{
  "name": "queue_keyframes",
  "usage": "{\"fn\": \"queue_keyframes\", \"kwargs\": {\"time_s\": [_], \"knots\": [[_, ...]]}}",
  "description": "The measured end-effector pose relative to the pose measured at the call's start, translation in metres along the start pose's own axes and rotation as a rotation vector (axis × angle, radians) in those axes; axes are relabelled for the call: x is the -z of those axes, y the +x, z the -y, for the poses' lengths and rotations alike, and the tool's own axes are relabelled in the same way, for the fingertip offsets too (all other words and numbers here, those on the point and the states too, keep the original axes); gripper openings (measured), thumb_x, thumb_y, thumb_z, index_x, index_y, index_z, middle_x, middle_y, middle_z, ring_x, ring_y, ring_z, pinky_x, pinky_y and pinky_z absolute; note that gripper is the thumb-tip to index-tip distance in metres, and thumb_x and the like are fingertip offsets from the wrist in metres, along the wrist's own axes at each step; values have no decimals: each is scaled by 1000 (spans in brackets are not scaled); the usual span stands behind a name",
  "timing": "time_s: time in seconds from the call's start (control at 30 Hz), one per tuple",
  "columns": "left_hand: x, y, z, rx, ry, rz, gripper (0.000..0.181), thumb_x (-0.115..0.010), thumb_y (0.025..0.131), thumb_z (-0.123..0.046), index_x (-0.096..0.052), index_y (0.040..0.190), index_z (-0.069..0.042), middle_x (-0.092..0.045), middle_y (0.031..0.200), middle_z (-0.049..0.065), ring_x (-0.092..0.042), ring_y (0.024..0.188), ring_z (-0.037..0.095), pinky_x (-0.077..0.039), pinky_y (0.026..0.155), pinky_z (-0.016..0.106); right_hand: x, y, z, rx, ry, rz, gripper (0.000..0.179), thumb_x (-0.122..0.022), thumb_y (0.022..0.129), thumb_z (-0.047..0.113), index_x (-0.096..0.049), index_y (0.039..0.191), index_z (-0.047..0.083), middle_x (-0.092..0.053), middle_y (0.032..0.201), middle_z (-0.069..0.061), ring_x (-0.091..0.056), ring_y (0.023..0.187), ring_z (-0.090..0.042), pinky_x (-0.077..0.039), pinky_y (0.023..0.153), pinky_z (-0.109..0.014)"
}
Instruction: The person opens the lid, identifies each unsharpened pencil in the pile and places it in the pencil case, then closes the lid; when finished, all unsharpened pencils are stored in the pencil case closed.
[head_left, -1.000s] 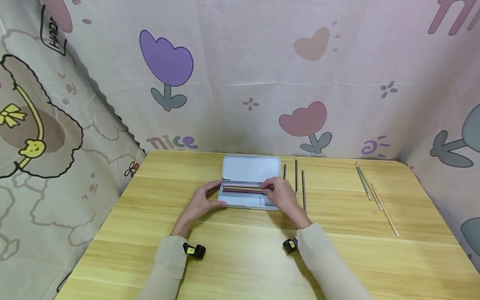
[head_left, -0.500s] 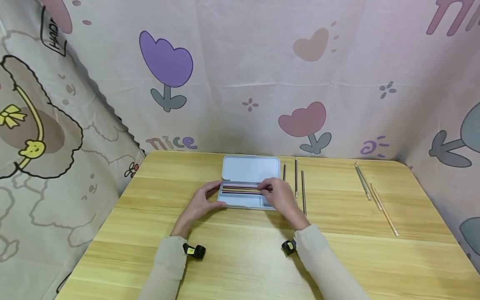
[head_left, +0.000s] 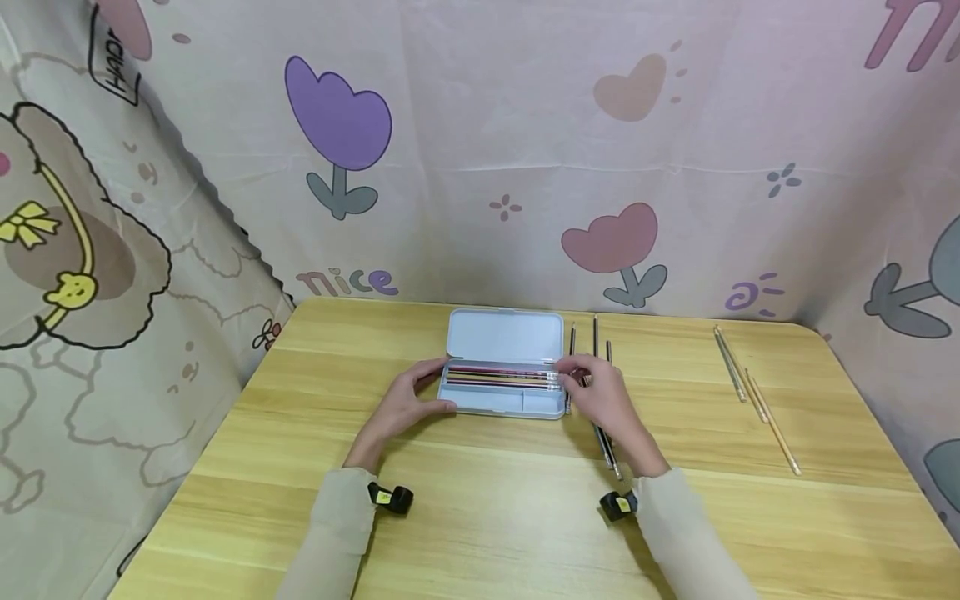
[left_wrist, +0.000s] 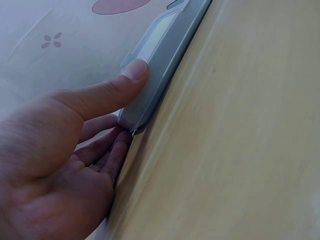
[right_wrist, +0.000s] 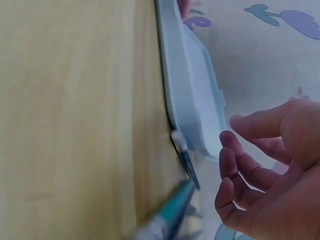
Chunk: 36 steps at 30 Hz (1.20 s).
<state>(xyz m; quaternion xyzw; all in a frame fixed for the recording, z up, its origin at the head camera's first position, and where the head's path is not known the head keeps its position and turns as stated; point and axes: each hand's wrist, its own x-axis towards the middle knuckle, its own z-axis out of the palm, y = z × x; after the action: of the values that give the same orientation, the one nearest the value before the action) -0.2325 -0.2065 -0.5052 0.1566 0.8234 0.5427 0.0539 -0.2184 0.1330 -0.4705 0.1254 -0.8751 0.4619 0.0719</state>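
Note:
A pale blue pencil case lies with its lid raised at the back. Several dark red and yellow pencils lie side by side in its rear compartment. My left hand holds the case's left end; in the left wrist view the thumb presses the near wall and the fingers reach round the corner. At the right end hovers my right hand, fingers loosely bent and nothing between them, as the right wrist view shows. Dark pencils pass beneath the right hand, partly hidden by it.
Another dark pencil lies close along the case's right side. Farther right on the wooden table are several loose pencils, including a yellow one and a greenish one. A patterned cloth hangs behind the table.
My right hand has let go of the pencils in the case and moved right, off its right end, uncovering their right ends. The left hand stays at the case's left end.

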Motion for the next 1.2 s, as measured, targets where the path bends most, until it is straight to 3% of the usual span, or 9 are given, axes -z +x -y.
{"fn": "queue_keyframes", "kwargs": {"time_s": [0.2, 0.4, 0.63, 0.77, 1.03, 1.2], "knots": [[0, 0, 1, -8, -18, -5, 82, -90, 77, -6, -51, 148, 0, -48, 153, 20, -45, 142, 37, -37, 120, 42, 19, -11, -10, 7, -26, -34, 19, -70, 94, -2, -72, 112, -4, -70, 94, -11, -64, 84, -24, -55, 67, -22], [0, 0, 1, -6, -19, -2, 81, -90, 78, -6, -51, 149, 0, -46, 154, 20, -44, 142, 37, -36, 120, 42, 37, -21, -23, -63, -77, -64, 27, -72, 92, -3, -69, 119, -5, -66, 96, -13, -67, 87, -27, -58, 71, -22], [2, 1, 1, -7, -37, -6, 81, -89, 78, -4, -50, 148, 1, -46, 153, 22, -43, 143, 38, -36, 120, 44, 46, -27, -30, -155, -183, 56, 44, -78, 90, 6, -62, 129, -5, -67, 101, -17, -66, 87, -27, -61, 76, -42], [1, 0, 1, -3, -41, -1, 81, -89, 78, -3, -50, 148, 1, -46, 153, 22, -43, 143, 38, -36, 120, 43, 49, -29, -33, -207, -207, 120, 49, -77, 89, 4, -59, 133, -7, -68, 103, -17, -67, 89, -28, -61, 79, -45], [0, 2, 0, -1, -24, 13, 81, -89, 78, -5, -50, 149, 1, -46, 154, 20, -44, 143, 37, -37, 119, 40, 61, -36, -38, -259, -236, 101, 42, -73, 88, 0, -62, 128, -9, -71, 100, -17, -69, 89, -29, -63, 79, -44], [1, 0, 1, -13, -41, 11, 81, -89, 78, -4, -49, 149, 2, -46, 153, 21, -44, 142, 37, -37, 119, 41, 62, -35, -38, -269, -224, 86, 38, -72, 87, -1, -65, 123, -9, -71, 97, -15, -69, 84, -26, -62, 73, -37]]}}
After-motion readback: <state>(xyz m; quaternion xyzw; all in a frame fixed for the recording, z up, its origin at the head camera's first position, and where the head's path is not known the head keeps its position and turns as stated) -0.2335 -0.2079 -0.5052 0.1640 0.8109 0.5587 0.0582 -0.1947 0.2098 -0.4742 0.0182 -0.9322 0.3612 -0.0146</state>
